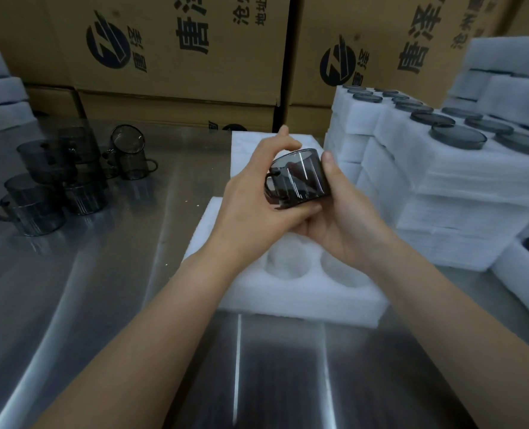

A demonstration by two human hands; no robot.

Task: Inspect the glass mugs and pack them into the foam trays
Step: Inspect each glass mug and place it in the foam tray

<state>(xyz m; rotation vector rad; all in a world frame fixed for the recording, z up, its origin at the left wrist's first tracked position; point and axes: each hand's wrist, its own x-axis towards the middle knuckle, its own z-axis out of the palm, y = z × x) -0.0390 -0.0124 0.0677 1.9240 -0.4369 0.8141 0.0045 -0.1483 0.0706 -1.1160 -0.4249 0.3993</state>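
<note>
Inspection step, I judge: the glass mug (297, 178) is tilted on its side above the foam tray (288, 300). My left hand (254, 202) curls round its handle side and top, and my right hand (347, 218) cups it from the right and underneath, thumb on the wall. The next move calls for lowering it squarely into one of the tray's near empty pockets; loose mugs (55, 181) wait far left.

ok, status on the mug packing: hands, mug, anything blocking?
Left hand and right hand both gripping one glass mug, tilted, over the foam tray. Two near pockets empty, nothing blocking. Loose mugs at left.
</note>
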